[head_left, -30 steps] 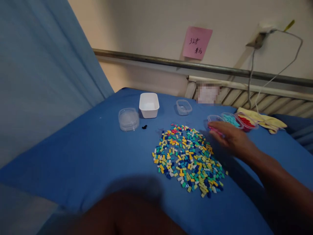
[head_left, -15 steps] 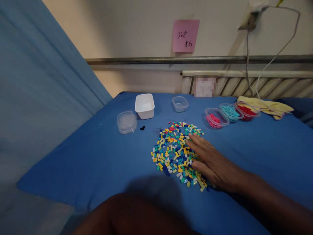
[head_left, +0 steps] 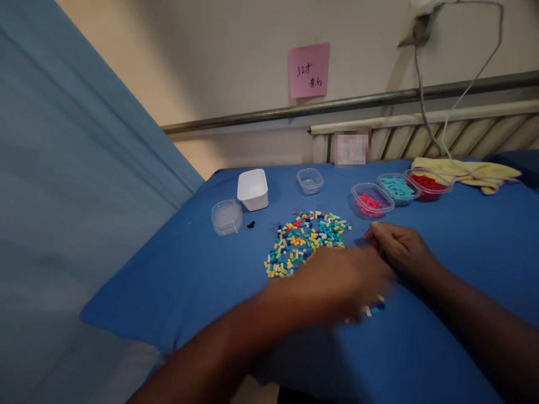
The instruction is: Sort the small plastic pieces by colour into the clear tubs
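Observation:
Small plastic building bricks (head_left: 295, 241) in yellow, teal, dark blue, white and pink lie in a loose heap on the blue cloth. My left hand (head_left: 343, 280) reaches across the near right part of the heap and covers many of the bricks. It is smeared by motion, so its fingers cannot be made out. Just right of the heap, my right hand (head_left: 398, 244) is closed, thumb and fingers drawn together. Whatever they hold, if anything, is hidden. A few white and blue bricks (head_left: 374, 308) show below the left hand.
Behind the right hand stand clear tubs of pink bricks (head_left: 370, 205), light-blue bricks (head_left: 397, 187) and red bricks (head_left: 428, 184). Farther left are a clear tub (head_left: 310, 182), a white box (head_left: 252, 191), stacked clear lids (head_left: 227, 217) and a small black piece (head_left: 251, 224). A yellow cloth (head_left: 475, 171) lies far right.
My left arm has come up from the lower edge and across the heap. My right hand, spread over the bricks before, has moved right and closed. The view has tilted.

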`<state>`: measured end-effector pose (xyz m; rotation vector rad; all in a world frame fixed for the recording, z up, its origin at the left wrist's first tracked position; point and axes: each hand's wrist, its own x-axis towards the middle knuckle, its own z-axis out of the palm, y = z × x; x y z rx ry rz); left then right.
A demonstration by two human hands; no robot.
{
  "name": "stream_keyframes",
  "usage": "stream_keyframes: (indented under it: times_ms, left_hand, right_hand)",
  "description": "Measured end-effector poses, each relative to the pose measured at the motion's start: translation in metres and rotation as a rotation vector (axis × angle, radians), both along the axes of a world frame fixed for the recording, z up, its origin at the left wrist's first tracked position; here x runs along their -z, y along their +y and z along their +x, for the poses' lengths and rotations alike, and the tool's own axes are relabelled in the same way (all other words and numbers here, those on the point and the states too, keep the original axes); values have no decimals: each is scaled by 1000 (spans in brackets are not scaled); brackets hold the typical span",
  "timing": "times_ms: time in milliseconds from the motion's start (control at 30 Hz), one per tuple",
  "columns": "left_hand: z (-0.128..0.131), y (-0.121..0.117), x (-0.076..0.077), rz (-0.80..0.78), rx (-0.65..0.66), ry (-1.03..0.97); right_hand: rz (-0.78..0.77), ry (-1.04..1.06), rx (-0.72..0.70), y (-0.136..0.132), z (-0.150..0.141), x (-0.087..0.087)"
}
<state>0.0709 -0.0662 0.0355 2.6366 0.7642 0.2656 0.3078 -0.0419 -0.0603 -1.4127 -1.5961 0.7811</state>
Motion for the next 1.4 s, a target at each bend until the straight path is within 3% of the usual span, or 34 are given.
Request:
stream_keyframes:
  times_ms: [100, 167, 267, 367, 533, 667, 833, 1000, 1200, 1400]
  left_hand:
    - [-45, 62, -12, 153, -380, 135]
    - [-71, 93, -7, 172, -448, 224]
    - [-89, 113, 13, 155, -432, 245]
    - [-86, 114, 27, 161, -402, 301]
    - [-81, 114, 25, 153, -410, 335]
    - [-93, 117, 24, 116, -384, 205]
    - [-111, 120, 32, 71, -475, 62]
    - [-118, 118, 28, 90, -380, 13]
    - [-116, 108, 21, 22, -341, 85]
    - [-110, 105, 24, 107, -339, 218]
  right_hand:
    - [1, -3, -14, 1, 0, 1]
    - [-3, -10, -28, 2, -1, 1]
    - [-14, -24, -39, 2, -3, 0]
    - [-7, -48, -45, 1, -6, -4]
    - [21, -87, -73, 0, -10, -11]
    - [20, -100, -70, 0, -11, -12]
    - [-2, -117, -73, 0, -10, -9]
    - [-15, -134, -87, 0, -9, -7]
    - [-40, -152, -105, 0, -8, -5]
    - [-42, -170, -119, 1, -7, -2]
